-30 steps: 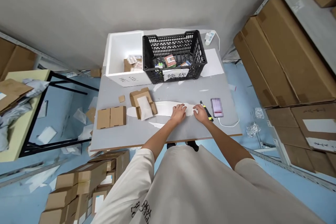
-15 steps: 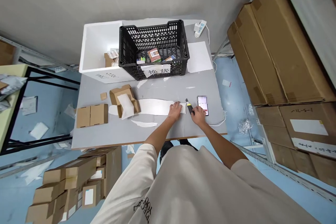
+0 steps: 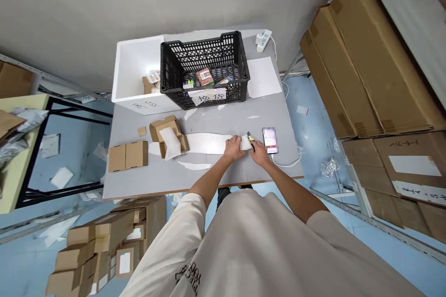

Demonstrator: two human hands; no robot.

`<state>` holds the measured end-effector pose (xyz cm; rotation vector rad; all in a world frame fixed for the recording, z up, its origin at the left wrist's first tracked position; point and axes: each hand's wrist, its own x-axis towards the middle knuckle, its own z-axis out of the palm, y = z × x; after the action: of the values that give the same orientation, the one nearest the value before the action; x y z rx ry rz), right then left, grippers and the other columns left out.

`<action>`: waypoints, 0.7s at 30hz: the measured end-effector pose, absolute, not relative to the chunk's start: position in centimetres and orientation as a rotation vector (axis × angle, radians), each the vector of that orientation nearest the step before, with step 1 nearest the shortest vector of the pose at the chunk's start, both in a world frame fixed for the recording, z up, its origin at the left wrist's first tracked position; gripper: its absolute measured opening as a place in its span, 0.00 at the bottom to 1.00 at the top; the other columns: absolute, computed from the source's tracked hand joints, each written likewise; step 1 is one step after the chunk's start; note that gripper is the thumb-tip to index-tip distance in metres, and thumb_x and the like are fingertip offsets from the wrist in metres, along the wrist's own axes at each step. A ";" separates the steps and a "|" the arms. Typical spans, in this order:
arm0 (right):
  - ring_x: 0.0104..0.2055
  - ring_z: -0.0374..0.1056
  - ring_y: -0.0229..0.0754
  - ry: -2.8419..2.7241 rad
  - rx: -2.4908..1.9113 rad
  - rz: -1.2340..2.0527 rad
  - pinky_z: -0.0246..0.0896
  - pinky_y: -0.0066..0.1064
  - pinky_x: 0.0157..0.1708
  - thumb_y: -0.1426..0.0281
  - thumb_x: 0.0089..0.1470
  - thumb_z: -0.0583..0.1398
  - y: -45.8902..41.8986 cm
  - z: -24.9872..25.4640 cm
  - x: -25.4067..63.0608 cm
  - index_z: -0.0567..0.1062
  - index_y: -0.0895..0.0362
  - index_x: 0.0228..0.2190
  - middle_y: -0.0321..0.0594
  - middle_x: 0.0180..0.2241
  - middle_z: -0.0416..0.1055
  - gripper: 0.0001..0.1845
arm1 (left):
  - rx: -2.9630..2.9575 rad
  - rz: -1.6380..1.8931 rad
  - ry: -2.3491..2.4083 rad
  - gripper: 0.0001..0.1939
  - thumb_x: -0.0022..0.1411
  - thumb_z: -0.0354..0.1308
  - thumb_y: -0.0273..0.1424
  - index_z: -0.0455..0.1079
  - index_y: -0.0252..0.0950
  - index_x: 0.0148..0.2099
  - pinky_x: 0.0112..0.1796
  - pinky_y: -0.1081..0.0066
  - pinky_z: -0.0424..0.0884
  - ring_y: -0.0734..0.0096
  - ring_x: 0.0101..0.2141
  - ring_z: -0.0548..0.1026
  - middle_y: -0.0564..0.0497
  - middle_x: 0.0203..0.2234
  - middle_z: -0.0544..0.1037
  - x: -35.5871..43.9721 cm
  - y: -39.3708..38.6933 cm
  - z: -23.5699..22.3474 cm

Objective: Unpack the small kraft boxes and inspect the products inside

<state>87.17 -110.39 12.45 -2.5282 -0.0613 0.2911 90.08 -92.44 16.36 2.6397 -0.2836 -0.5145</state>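
Observation:
My left hand has its fingers curled over the left end of a small white packet lying on the table; what is inside it does not show. In my right hand is a black-and-yellow utility knife, its tip pointing away from me beside the packet's right end. A phone on a white cable lies just right of that hand. To the left, an open small cardboard box has a white foam sleeve lying across it.
A black plastic crate with several small packs stands at the back beside a white foam box. Closed cardboard boxes sit at the table's left. A power strip lies back right. Large cartons fill the right-hand shelf.
My right hand has picked up the utility knife from the table and moved it left to the packet. My left hand stays on the white packet, now more curled. The view has shifted.

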 end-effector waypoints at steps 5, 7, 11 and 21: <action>0.49 0.67 0.47 -0.049 -2.242 0.153 0.62 0.39 0.52 0.69 0.55 0.56 -109.1 13.8 88.2 0.71 0.54 0.52 0.46 0.50 0.69 0.22 | 2.326 -0.467 -0.004 0.24 0.55 0.63 0.39 0.63 0.41 0.52 0.51 0.62 0.65 0.59 0.48 0.73 0.46 0.50 0.72 90.0 -91.0 17.9; 0.46 0.69 0.45 0.006 -2.161 0.120 0.64 0.38 0.50 0.66 0.54 0.58 -108.5 14.5 88.7 0.74 0.54 0.46 0.45 0.48 0.69 0.17 | 2.163 -0.455 0.071 0.17 0.59 0.60 0.41 0.66 0.42 0.49 0.48 0.65 0.67 0.63 0.44 0.74 0.49 0.45 0.75 90.0 -90.1 18.3; 0.43 0.69 0.44 0.033 -2.097 0.079 0.65 0.38 0.48 0.62 0.53 0.59 -107.2 15.7 89.5 0.75 0.53 0.37 0.42 0.43 0.70 0.11 | 1.961 -0.441 0.223 0.14 0.62 0.57 0.44 0.69 0.40 0.43 0.44 0.68 0.68 0.67 0.39 0.74 0.50 0.40 0.77 89.8 -88.2 18.9; 0.42 0.70 0.44 0.012 -2.093 0.104 0.64 0.37 0.47 0.62 0.53 0.58 -102.9 16.7 89.1 0.74 0.53 0.32 0.41 0.40 0.73 0.08 | 1.696 -0.591 0.468 0.15 0.64 0.52 0.44 0.70 0.37 0.39 0.39 0.68 0.71 0.67 0.36 0.76 0.48 0.36 0.77 88.5 -84.6 18.5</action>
<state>89.06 -102.86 16.70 -2.0931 0.0118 0.1042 88.53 -84.55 18.47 1.6959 0.4681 -0.5915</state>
